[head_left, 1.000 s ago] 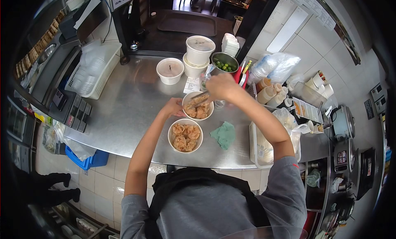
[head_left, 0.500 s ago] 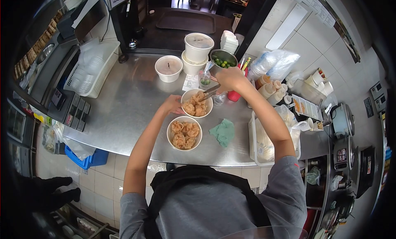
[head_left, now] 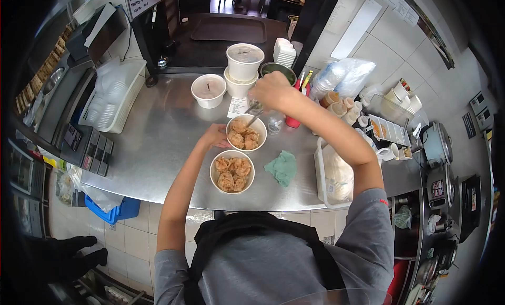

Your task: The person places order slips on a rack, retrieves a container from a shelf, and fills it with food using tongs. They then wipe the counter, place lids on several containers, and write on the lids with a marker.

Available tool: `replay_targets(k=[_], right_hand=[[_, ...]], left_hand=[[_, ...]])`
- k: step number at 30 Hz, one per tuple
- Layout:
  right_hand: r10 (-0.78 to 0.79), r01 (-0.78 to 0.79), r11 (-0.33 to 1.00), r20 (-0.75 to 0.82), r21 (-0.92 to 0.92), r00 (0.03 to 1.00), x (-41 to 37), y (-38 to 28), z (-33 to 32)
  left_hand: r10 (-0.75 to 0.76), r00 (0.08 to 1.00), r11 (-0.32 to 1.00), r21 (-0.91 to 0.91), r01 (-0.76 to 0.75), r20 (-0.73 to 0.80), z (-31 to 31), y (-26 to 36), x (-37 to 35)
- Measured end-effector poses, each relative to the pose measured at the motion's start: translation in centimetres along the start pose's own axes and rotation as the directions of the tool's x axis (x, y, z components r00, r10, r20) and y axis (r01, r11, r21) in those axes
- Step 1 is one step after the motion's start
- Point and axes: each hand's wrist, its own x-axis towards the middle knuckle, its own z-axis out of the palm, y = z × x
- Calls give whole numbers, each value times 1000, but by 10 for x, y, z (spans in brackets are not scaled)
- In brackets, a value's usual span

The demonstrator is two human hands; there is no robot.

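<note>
the right hand [head_left: 271, 89], gripping the tongs [head_left: 253, 114], has lifted back off the far bowl [head_left: 264, 133] while the left hand [head_left: 213, 135] holds its rim.

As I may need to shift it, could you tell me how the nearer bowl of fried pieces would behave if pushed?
It would probably slide easily, as the steel counter looks smooth. The nearer bowl looks wide and low, so tipping seems unlikely. Its fried pieces reach about rim height, so a sharp shove might spill one.
</note>
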Motion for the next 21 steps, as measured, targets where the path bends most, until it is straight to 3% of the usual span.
replay_targets(k=[4,8,21], right_hand=[[-177,175,962,9,-209,984,-9,3,17],[-448,385,879,-211,-282,869,-13,-4,47],[-187,181,939,5,-292,982,-17,-52,41]], left_hand=[[-13,1000,1000,-3,13,13,-1,-3,2],[-23,1000,1000,-2,23,8,0,1,-1],[-12,1000,1000,14,12,7,1,4,-2]])
